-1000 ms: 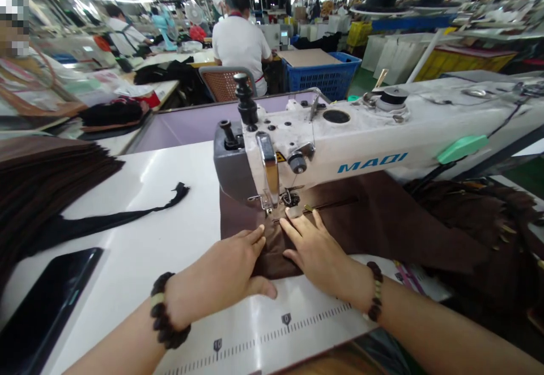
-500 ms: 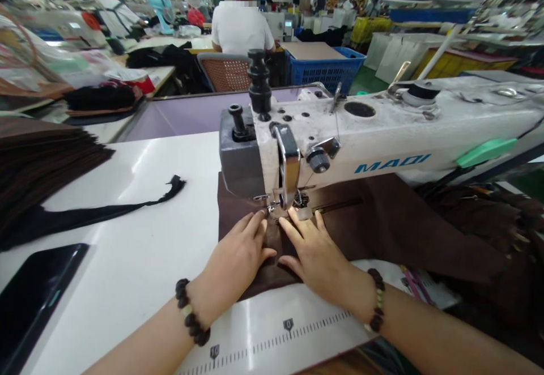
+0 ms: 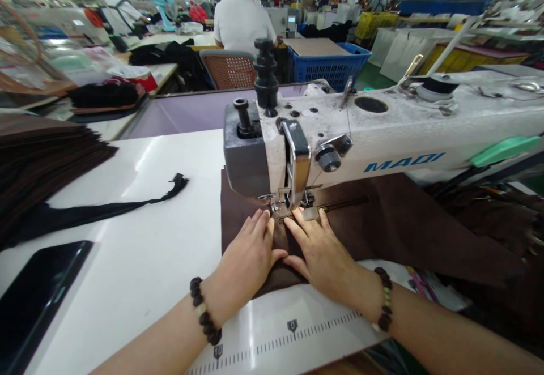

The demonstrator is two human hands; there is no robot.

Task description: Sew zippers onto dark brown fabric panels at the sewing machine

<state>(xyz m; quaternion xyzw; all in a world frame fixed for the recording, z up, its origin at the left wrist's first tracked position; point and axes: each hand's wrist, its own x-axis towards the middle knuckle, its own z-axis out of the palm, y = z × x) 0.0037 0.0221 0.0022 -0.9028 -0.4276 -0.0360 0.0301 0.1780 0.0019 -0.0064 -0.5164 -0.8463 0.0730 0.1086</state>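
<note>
Dark brown fabric [image 3: 399,222] lies flat under the head of a white sewing machine [image 3: 403,131]. My left hand [image 3: 250,250] rests on the fabric just left of the presser foot, its fingers stretched forward. On the right, my right hand [image 3: 321,250] presses the same fabric with fingers spread, the fingertips close to the needle area. Both thumbs point inward and nearly meet. A dark zipper-like strip [image 3: 348,204] runs across the cloth to the right of the needle. The needle tip itself is too small to make out.
Left on the white table [image 3: 170,273] are a stack of brown cloth pieces [image 3: 42,165], a black fabric strip [image 3: 106,212] and a dark phone [image 3: 42,295]. Ruler marks line the front edge. Beyond the machine stand a blue basket [image 3: 327,69] and a seated person [image 3: 242,21].
My left hand has shifted slightly right, closer to the right hand, so the thumbs now nearly touch. The whole view has moved a little. Both hands still press on the brown fabric.
</note>
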